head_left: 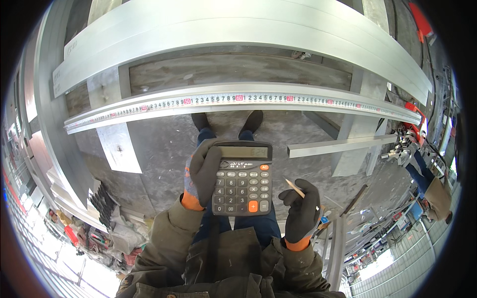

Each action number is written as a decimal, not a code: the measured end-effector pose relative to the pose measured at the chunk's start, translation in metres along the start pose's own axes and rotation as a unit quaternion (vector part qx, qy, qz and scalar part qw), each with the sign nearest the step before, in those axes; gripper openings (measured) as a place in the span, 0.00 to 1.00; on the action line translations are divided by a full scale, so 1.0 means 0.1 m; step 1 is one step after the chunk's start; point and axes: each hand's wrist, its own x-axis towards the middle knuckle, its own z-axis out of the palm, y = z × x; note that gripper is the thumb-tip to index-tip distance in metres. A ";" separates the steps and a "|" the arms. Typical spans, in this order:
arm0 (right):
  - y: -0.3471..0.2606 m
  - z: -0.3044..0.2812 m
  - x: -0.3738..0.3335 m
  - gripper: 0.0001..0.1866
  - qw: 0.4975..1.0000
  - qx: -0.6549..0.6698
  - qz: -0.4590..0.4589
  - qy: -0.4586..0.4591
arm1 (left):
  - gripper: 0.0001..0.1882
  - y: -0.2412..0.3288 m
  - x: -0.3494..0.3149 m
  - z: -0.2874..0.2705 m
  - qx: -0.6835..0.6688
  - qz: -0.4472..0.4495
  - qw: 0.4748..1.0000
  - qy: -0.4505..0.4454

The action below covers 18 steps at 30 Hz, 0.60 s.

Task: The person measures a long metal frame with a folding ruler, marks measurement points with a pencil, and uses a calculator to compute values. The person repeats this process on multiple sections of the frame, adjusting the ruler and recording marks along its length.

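Note:
A black desk calculator (238,186) with an orange key and a lit grey display faces up in front of my body. My left hand (202,169), in a dark glove with an orange cuff, grips the calculator along its left edge. To the right of it, my gloved right hand (302,208) is curled around a pencil (294,187) whose tip points up and left, apart from the keys. Beyond both hands a tape measure strip (238,99) lies stretched along a long metal profile (164,111).
Wide silvery metal beams (238,30) span the far side. A shorter square tube (343,145) rests on a support at the right. Another person (432,191) is at the far right. Stacked dark profiles (105,203) and clutter lie at the lower left.

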 end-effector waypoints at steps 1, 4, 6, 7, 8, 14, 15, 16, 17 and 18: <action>-0.01 -0.02 0.02 0.17 1.000 0.008 -0.003 0.007 | 0.15 0.01 -0.01 0.03 0.011 0.020 1.000 -0.001; -0.05 -0.09 0.08 0.14 0.999 0.035 -0.020 0.017 | 0.15 0.03 -0.07 0.10 0.005 0.004 1.000 0.004; -0.10 -0.16 0.13 0.12 0.999 0.020 -0.025 0.008 | 0.16 0.02 -0.16 0.16 0.013 0.003 1.000 0.025; -0.13 -0.19 0.15 0.13 1.000 0.019 -0.019 0.010 | 0.16 0.02 -0.20 0.18 0.004 -0.009 0.999 0.030; -0.16 -0.23 0.17 0.13 1.000 0.019 -0.018 0.008 | 0.16 0.01 -0.24 0.20 -0.003 -0.018 0.999 0.035; -0.23 -0.35 0.29 0.12 1.000 -0.002 -0.010 0.011 | 0.17 -0.07 -0.45 0.40 -0.049 -0.024 0.997 0.059; -0.23 -0.36 0.30 0.13 1.000 -0.005 -0.009 0.008 | 0.17 -0.08 -0.47 0.42 -0.053 -0.029 0.996 0.058; -0.22 -0.36 0.31 0.13 1.000 -0.005 -0.012 0.004 | 0.17 -0.08 -0.49 0.42 -0.060 -0.023 0.996 0.056; -0.21 -0.36 0.32 0.13 1.000 -0.006 -0.011 0.006 | 0.17 -0.09 -0.49 0.44 -0.065 -0.039 0.995 0.062; -0.20 -0.35 0.32 0.13 1.000 -0.004 -0.014 0.006 | 0.16 -0.09 -0.50 0.44 -0.073 -0.045 0.994 0.065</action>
